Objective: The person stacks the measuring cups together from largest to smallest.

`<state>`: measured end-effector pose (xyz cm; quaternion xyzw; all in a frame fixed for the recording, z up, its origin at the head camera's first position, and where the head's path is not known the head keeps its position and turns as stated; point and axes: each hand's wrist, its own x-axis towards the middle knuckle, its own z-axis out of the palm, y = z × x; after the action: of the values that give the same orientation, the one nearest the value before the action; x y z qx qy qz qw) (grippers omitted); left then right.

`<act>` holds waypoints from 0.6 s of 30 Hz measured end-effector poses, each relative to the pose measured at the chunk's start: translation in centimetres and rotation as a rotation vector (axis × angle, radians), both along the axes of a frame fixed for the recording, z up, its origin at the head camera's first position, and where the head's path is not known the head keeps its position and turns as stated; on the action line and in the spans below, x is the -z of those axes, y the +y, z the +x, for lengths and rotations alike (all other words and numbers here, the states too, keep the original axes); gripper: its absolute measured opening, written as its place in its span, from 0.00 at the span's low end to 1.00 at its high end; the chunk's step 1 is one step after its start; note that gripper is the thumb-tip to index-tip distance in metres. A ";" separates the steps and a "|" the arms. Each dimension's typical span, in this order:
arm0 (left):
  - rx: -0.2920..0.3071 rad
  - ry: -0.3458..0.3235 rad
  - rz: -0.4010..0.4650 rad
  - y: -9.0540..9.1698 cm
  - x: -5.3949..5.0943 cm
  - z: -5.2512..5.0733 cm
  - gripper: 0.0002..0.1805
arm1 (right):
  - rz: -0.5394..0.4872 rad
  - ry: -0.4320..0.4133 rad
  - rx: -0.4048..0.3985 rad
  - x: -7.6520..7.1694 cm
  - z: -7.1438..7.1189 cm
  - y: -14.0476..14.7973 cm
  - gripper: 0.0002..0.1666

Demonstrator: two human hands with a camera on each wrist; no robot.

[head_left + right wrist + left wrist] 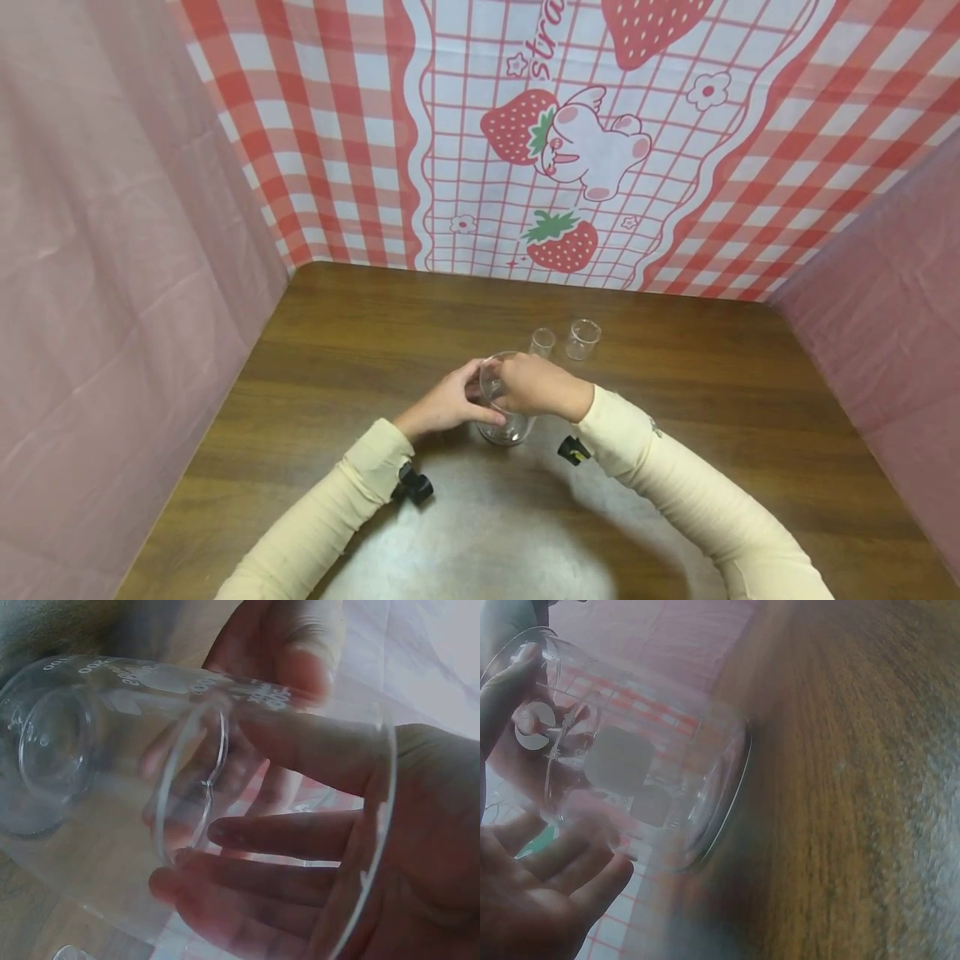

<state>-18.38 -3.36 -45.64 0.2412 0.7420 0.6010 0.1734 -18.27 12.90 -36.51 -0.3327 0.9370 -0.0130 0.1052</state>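
A large clear glass beaker [506, 432] with white markings stands on the table. My left hand [448, 403] grips its side from outside, the thumb across the near wall. Inside sits a smaller glass beaker [166, 784], its rim well below the large rim in the right wrist view. My right hand [546, 386] reaches in through the large mouth; its thumb and fingers hold the smaller beaker around the rim. Glass reflections blur the exact contact. In the left wrist view, left fingers [585, 881] wrap the large beaker's [679, 694] side.
Behind the hands stand two more small glass beakers, a narrow one [542, 340] and a wider one [583, 340]. The wooden table [360, 333] meets a strawberry-patterned cloth [360, 142] at the back. Pink curtains [127, 250] hang at both sides.
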 end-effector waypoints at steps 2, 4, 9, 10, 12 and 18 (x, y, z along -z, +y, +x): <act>-0.002 -0.009 0.004 0.0 0.0 0.0 0.45 | -0.032 0.003 -0.015 -0.1 0.0 0.2 0.22; -0.001 -0.014 0.008 0.0 0.0 0.0 0.45 | -0.064 0.000 -0.021 -0.3 -0.1 0.3 0.20; 0.008 0.000 0.012 0.0 0.1 -0.1 0.45 | -0.130 -0.010 -0.047 -0.7 -0.3 0.6 0.21; 0.009 0.003 0.012 0.0 0.1 -0.1 0.45 | -0.140 -0.015 -0.053 -0.8 -0.3 0.7 0.20; 0.009 0.007 0.012 0.0 0.1 -0.1 0.45 | -0.151 -0.015 -0.060 -1.0 -0.4 0.8 0.18; 0.009 0.009 0.020 0.1 0.1 0.0 0.45 | -0.171 0.013 -0.042 -1.3 -0.4 1.0 0.14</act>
<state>-18.38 -3.27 -45.74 0.2488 0.7358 0.6064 0.1701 -18.72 13.90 -35.19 -0.3603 0.9259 -0.0886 0.0706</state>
